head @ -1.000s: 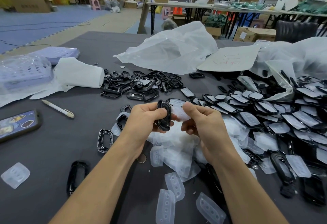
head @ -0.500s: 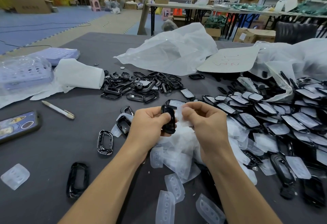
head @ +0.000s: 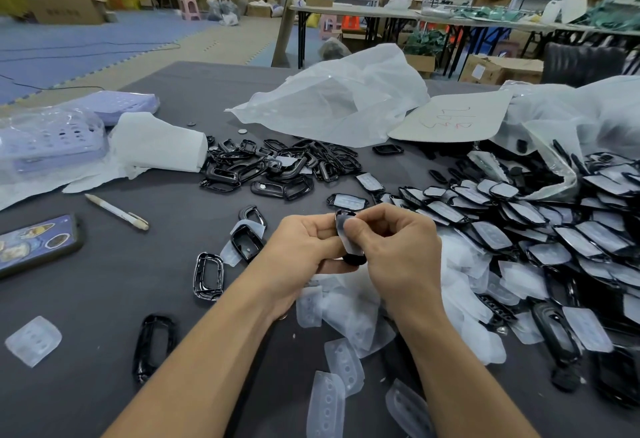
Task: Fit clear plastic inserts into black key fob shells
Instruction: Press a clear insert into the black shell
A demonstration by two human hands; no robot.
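My left hand (head: 299, 254) grips a black key fob shell (head: 353, 259) held upright above the table. My right hand (head: 394, 247) pinches a clear plastic insert (head: 346, 231) and presses it against the shell's open face; my fingers hide most of both parts. Loose clear inserts (head: 341, 313) lie in a heap just under my hands. Empty black shells (head: 277, 167) are piled behind, with single ones (head: 207, 275) to the left. Shells with inserts in them (head: 540, 229) cover the right side.
A dark grey table (head: 121, 271) holds a phone (head: 34, 243) and a pen (head: 117, 212) at the left, a white paper roll (head: 159, 143), lilac trays in plastic (head: 48, 139), a white plastic bag (head: 339, 98) and a cardboard sheet (head: 450, 119) behind.
Both hands have come closer together and a little to the right. The insert, held apart from the shell a second ago, now lies against the shell's face.
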